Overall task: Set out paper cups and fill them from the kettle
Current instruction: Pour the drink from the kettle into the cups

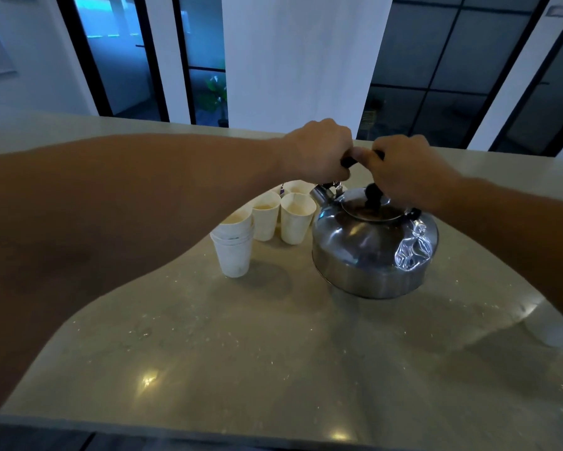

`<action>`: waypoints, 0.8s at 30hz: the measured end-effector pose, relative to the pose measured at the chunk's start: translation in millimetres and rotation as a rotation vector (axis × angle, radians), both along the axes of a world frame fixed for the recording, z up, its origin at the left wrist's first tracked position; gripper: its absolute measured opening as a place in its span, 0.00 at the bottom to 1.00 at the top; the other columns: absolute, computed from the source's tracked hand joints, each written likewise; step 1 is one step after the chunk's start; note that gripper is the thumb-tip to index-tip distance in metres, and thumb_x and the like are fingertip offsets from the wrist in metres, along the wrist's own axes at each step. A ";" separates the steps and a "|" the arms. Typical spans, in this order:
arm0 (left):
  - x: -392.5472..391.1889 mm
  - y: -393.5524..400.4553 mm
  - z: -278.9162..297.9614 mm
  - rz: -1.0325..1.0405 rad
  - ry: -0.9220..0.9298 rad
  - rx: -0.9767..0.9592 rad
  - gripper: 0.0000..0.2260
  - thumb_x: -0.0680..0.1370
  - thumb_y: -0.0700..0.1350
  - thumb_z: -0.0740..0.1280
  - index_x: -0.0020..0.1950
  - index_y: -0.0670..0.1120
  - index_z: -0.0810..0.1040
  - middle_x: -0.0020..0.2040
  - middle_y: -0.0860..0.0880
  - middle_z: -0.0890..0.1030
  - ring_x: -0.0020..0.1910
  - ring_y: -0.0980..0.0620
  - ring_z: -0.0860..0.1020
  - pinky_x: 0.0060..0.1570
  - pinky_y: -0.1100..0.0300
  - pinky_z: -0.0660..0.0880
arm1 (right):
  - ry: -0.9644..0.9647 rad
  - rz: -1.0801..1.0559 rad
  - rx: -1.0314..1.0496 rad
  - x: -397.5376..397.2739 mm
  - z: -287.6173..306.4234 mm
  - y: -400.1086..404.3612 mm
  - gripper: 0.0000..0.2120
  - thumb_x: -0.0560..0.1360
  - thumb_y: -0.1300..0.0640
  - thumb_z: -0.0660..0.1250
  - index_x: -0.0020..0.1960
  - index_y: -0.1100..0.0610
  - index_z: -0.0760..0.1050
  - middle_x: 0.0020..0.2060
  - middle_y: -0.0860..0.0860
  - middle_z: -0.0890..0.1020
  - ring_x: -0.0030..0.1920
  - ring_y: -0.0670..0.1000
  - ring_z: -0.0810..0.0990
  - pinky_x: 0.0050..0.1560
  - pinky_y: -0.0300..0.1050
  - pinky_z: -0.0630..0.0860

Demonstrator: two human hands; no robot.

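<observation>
We see both hands on stainless steel kettle: left hand curled round black handle, right hand gripping same handle beside it, above lid knob. Kettle sits on beige counter, spout toward paper cups. Stack of cups nearest; three single cups stand behind, close beside kettle.

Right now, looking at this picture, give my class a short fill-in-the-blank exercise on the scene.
1. Both hands, left hand and right hand, grip the kettle's black ____.
2. The steel kettle has its lid ____.
3. The stack of cups stands ____ the person than the separate cups.

Missing: handle; on; nearer
</observation>
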State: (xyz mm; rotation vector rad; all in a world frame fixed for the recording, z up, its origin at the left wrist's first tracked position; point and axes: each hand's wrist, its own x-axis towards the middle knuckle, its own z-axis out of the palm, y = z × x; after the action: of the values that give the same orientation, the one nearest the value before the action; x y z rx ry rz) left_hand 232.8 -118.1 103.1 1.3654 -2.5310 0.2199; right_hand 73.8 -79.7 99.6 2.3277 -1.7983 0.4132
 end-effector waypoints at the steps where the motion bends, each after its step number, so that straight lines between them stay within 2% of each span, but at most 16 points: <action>1: 2.6 -1.3 -1.5 0.009 0.011 -0.004 0.09 0.74 0.51 0.70 0.48 0.46 0.80 0.37 0.49 0.74 0.44 0.44 0.78 0.38 0.57 0.68 | 0.020 0.008 -0.001 0.8 0.0 -3.0 0.20 0.84 0.46 0.51 0.59 0.55 0.77 0.35 0.54 0.71 0.36 0.56 0.74 0.33 0.49 0.71; 4: 8.9 -4.5 -5.0 0.036 0.032 -0.012 0.09 0.75 0.55 0.69 0.46 0.50 0.78 0.41 0.49 0.75 0.43 0.44 0.76 0.39 0.56 0.69 | -0.091 0.006 0.007 1.4 -2.6 -14.1 0.25 0.82 0.39 0.54 0.43 0.59 0.74 0.35 0.56 0.75 0.36 0.56 0.75 0.35 0.49 0.71; 6: 11.4 -6.0 -6.4 0.039 0.036 -0.021 0.09 0.75 0.57 0.69 0.46 0.52 0.77 0.41 0.50 0.74 0.42 0.46 0.75 0.40 0.56 0.68 | -0.107 0.024 -0.011 1.5 -4.7 -20.8 0.26 0.81 0.37 0.55 0.40 0.58 0.73 0.34 0.55 0.75 0.34 0.54 0.74 0.35 0.49 0.71; 9: 13.5 -8.7 -8.4 0.048 0.034 -0.031 0.10 0.76 0.59 0.68 0.48 0.53 0.77 0.41 0.51 0.73 0.42 0.47 0.73 0.41 0.55 0.67 | -0.076 0.046 -0.015 2.6 -3.2 -25.5 0.25 0.81 0.37 0.56 0.38 0.57 0.72 0.32 0.54 0.74 0.33 0.53 0.73 0.35 0.49 0.71; 15: 17.1 -14.0 -12.6 0.048 0.019 -0.037 0.11 0.76 0.60 0.66 0.44 0.54 0.71 0.34 0.54 0.68 0.40 0.47 0.73 0.39 0.55 0.66 | -0.018 0.070 -0.028 5.5 -0.1 -30.7 0.24 0.81 0.39 0.57 0.34 0.54 0.68 0.31 0.52 0.72 0.31 0.49 0.69 0.32 0.45 0.63; 24: 24.6 -19.4 -15.4 0.061 0.040 -0.011 0.10 0.76 0.60 0.66 0.43 0.55 0.72 0.38 0.52 0.73 0.41 0.45 0.74 0.40 0.55 0.68 | 0.015 0.096 -0.007 14.6 6.8 -36.4 0.25 0.81 0.39 0.57 0.36 0.58 0.71 0.31 0.53 0.72 0.31 0.49 0.68 0.31 0.45 0.61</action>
State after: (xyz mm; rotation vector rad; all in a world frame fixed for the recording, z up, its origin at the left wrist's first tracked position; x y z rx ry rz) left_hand 257.3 -137.6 87.7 1.4289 -2.4545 0.2155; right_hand 88.4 -116.1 106.4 2.4129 -1.6801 0.4141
